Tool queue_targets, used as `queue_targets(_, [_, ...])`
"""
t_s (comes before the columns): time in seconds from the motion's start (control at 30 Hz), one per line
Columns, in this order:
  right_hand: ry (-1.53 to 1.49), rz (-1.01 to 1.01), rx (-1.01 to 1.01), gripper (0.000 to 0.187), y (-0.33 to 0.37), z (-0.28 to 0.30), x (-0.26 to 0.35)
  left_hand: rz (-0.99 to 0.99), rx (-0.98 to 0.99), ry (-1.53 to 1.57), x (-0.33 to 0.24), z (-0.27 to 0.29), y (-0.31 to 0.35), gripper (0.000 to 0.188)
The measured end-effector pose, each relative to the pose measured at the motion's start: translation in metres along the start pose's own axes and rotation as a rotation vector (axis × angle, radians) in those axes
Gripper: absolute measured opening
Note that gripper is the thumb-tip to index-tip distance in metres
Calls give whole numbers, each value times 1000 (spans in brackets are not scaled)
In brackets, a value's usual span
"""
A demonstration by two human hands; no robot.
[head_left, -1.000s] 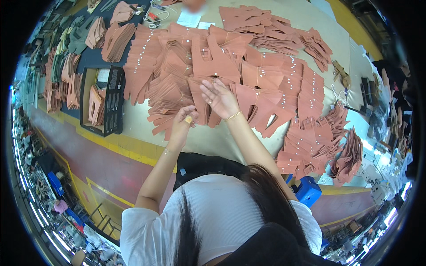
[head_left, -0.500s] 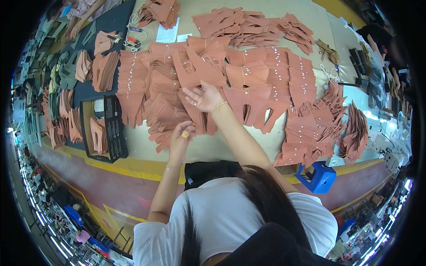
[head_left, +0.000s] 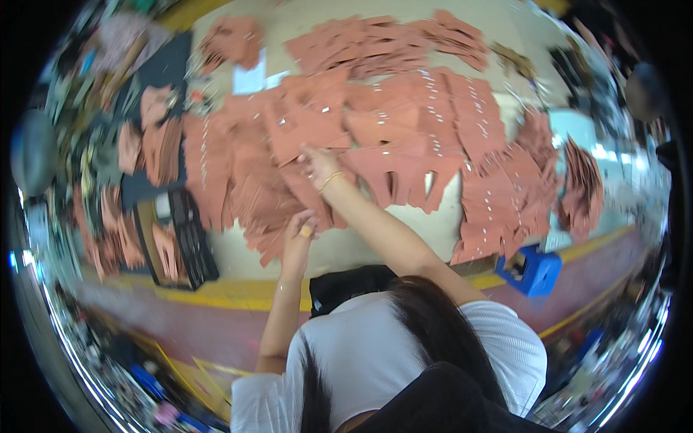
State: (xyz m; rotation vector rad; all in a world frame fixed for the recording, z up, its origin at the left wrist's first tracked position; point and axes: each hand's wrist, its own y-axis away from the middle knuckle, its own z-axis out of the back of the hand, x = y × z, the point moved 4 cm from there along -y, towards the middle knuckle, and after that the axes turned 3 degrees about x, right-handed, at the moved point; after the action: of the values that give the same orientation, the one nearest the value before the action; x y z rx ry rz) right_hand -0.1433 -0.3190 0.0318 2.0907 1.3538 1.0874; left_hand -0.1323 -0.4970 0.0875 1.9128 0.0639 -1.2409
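My right hand [head_left: 323, 167], a thin gold bracelet at its wrist, reaches over the middle of the table. Its fingers look stretched apart, close to the lower edge of a salmon-coloured cut panel [head_left: 307, 119] with small white stickers. Whether they touch it is unclear through the blur. Nearer to me is my left hand [head_left: 300, 225], with its fingers curled and a yellow band on one of them. Anything inside its curl is hidden. Beside that hand lies a fanned stack of salmon cut pieces [head_left: 261, 191], and more stickered stacks [head_left: 382, 123] spread to the right.
A black open-topped box [head_left: 193, 242] holding cut pieces stands at the left. Further piles [head_left: 361, 47] lie along the far side, with white papers [head_left: 249, 78] beside them. A blue stool [head_left: 530, 270] stands by the table's near right edge. Another person's arm [head_left: 124, 68] shows far left.
My right hand has turned from palm-up and drawn slightly nearer, toward the panel's lower edge. My left hand stays curled. The whole view has shifted a little and blurred.
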Motion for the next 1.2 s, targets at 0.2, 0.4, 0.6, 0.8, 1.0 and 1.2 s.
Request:
queue_targets(0.2, [684,582,-41,34,42,14,73,58,48,-67,-11,-13,-1,29])
queue_targets(0.4, [668,692,-54,21,144,159,166,86,113,-244,-26,-41,-13,29])
queue_targets(0.6, [162,841,-390,18,276,333,241,111,205,-363,-31,-88,-28,29])
queue_targets(0.8, [-375,1425,-295,28,348,440,274,114,291,-528,-22,-125,-21,33])
queue_targets(1.0, [-450,1444,9,31,318,534,266,127,295,-681,-14,-132,-11,34])
queue_targets(1.2, [-515,812,-601,20,250,614,239,125,279,-691,-14,-136,-17,32])
